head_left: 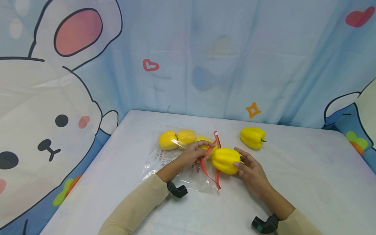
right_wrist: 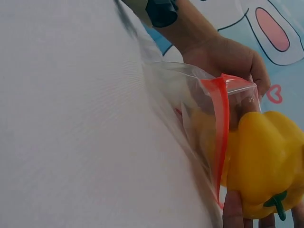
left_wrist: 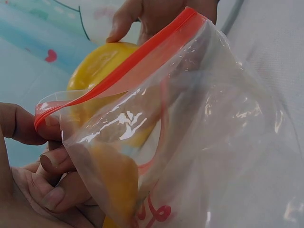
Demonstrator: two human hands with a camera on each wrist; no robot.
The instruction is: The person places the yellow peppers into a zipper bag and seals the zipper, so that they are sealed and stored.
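Note:
A clear zip bag (head_left: 192, 179) with a red zip strip (head_left: 217, 179) lies on the table, its mouth facing right and spread apart. My left hand (head_left: 189, 156) pinches the upper edge of that mouth between thumb and fingers. Inside the bag are two yellow bell peppers (head_left: 186, 137) side by side, plus another yellow pepper (head_left: 201, 139) partly hidden behind the left hand. My right hand (head_left: 252, 174) grips one more bell pepper (head_left: 225, 160) right at the opening. In the right wrist view, this held pepper (right_wrist: 266, 161) has its green stem towards the right hand's fingers (right_wrist: 232, 209).
One loose yellow bell pepper (head_left: 252, 137) rests at the back right on the white-covered table (head_left: 308, 169). A blue curtain (head_left: 223, 65) with cartoon prints hangs behind the table. Black devices (head_left: 177, 190) sit on both wrists.

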